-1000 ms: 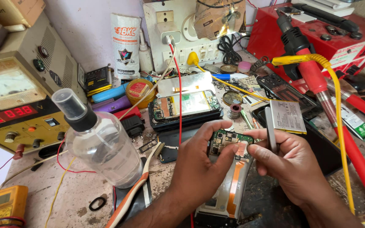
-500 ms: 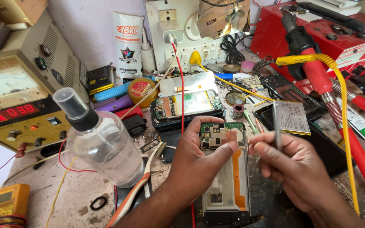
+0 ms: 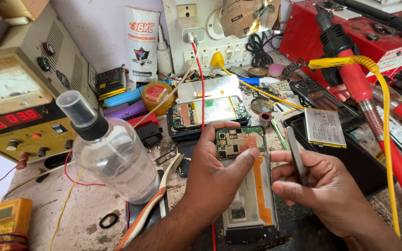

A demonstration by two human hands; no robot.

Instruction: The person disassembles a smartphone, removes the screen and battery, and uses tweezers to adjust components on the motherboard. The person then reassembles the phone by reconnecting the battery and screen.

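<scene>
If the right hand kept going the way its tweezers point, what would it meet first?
The right hand holds the tweezers pointing up and away. Probably the small solder spool behind the opened phone, though depth is unclear.

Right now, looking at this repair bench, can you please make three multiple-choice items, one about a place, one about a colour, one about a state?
1. Where does the clear spray bottle stand?
A. left of the opened phone
B. on the red case
C. behind the wall sockets

2. What colour is the long flat cable inside the opened phone?
A. blue
B. orange
C. white

3. What does the right hand hold?
A. nothing
B. the bottle
C. dark tweezers

Answers: 1 A, the bottle stands beside the left hand, left of the phone. 2 B, the strip along the frame is orange. 3 C, its fingers pinch the thin dark tool.
</scene>
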